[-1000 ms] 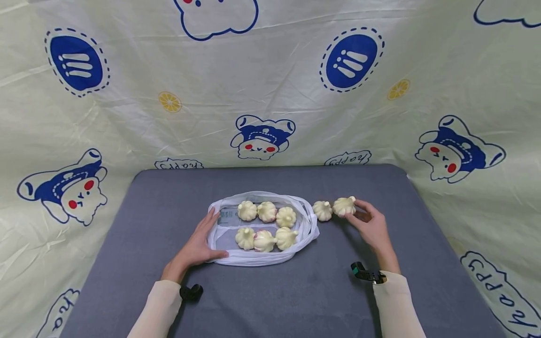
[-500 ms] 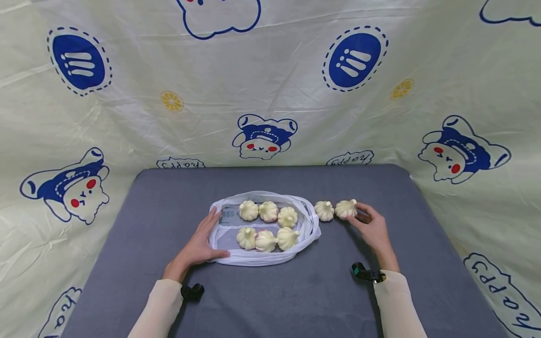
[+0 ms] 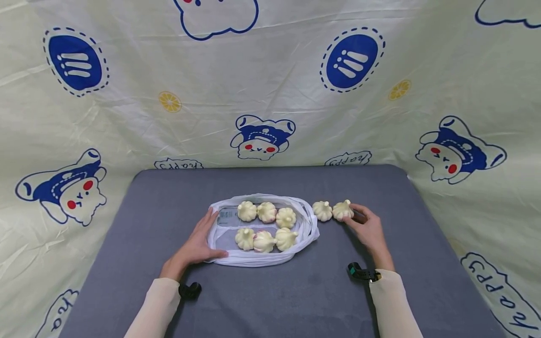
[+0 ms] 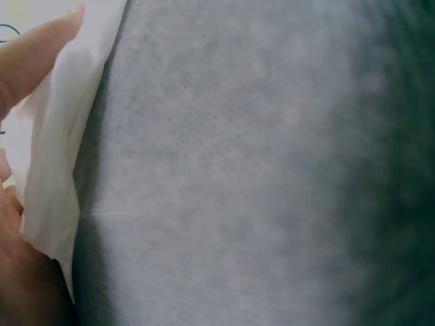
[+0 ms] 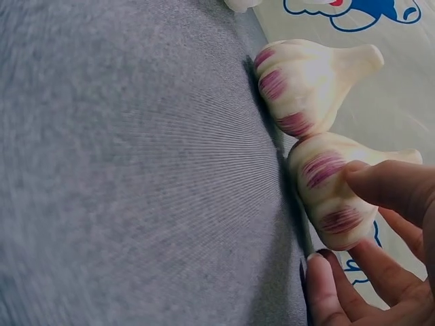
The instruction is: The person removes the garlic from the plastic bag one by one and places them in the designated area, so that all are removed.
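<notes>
A white plastic bag (image 3: 258, 259) lies spread on the table with its mouth facing up, and several garlic bulbs (image 3: 265, 241) sit inside it in two rows. My left hand (image 3: 194, 244) rests against the bag's left end, its thumb extended along the front rim. In the left wrist view, the thumb (image 4: 34, 58) touches the white plastic. Right of the bag, one garlic bulb (image 3: 322, 211) stands upright. Beside it, my right hand (image 3: 367, 230) pinches another garlic bulb (image 5: 333, 187) between thumb and fingers. That bulb is on the tabletop, its purple-streaked side touching its neighbour.
The grey-covered table (image 3: 270, 300) extends around the bag on every side. Behind it hangs a pale curtain (image 3: 270, 70) printed with cartoon figures. A barcode label (image 3: 228, 216) shows at the bag's left inside. Black wrist cameras (image 3: 190, 291) are worn on both wrists.
My right hand has moved slightly left and down, bringing its garlic bulb upright and close against the other one. The left hand and the bag stay practically where they were.
</notes>
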Tool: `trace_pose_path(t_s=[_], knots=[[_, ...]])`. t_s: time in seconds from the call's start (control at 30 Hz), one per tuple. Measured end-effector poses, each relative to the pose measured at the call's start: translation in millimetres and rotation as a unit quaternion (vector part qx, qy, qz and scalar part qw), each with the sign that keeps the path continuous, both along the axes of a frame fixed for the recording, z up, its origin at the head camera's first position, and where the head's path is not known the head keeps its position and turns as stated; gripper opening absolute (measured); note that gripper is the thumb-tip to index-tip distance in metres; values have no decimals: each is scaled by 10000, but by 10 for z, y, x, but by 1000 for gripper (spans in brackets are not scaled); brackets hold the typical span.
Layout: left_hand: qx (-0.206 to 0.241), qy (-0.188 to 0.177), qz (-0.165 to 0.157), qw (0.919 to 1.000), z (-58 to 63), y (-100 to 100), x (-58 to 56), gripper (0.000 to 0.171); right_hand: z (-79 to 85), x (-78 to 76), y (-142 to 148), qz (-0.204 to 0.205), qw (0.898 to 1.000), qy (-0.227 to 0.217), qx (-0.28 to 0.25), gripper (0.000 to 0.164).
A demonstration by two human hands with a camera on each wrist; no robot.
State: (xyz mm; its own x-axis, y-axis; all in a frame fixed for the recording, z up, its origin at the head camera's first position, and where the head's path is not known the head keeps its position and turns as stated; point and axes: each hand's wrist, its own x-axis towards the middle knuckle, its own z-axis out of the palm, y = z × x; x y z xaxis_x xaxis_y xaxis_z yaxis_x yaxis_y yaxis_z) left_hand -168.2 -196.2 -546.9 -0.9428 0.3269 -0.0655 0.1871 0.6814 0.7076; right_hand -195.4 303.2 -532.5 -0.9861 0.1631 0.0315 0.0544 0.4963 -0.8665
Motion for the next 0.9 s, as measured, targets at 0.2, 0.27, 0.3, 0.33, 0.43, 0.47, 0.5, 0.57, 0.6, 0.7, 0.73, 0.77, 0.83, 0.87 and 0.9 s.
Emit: trace_pose_path(t_s=[0.2,0.27,0.3,0.33,0.43,0.47,0.5,0.57,0.6,0.7,0.73,0.77,0.83,0.87,0.9], knots=[[19,100,18,9999,-21,-23,-7,125,-10,2,-22,-85,9999,-96,85,51],[8,104,10,9999,-24,-31,-8,125,-20,1,-21,-114,9998,-118,106,51],[-9,93,13,10000,-23,-36,-8,126,-19,0,-21,-133,9998,-131,119,52],[-13,75,22,10000,-21,-40,-8,126,-19,-1,-22,-147,9997,-139,141,52],[-69,13,81,9999,-14,-56,-1,127,-18,1,-29,-145,9996,-154,207,54],[-93,0,102,9999,-10,-62,2,127,-17,2,-32,-133,9995,-155,234,54],[-100,-39,127,9999,-5,-66,5,127,-17,2,-34,-121,9995,-155,243,55],[-98,-60,159,9998,1,-72,8,127,-17,2,-33,-105,9995,-166,261,55],[-87,-59,162,9998,3,-74,10,127,-16,2,-32,-102,9994,-179,261,55],[-24,72,126,9999,2,-73,10,126,-12,3,-28,-98,9994,-233,254,55],[-21,170,92,9998,0,-71,10,126,-10,3,-26,-97,9993,-251,243,55],[-31,255,51,9997,-1,-69,10,125,-7,4,-27,-95,9993,-266,235,56],[-7,401,-32,9992,-1,-63,7,125,-2,6,-30,-94,9993,-284,215,56],[5,446,-63,9990,0,-62,5,125,-1,6,-31,-95,9993,-285,211,57],[13,463,-84,9989,4,-59,3,125,1,5,-31,-97,9993,-284,207,57]])
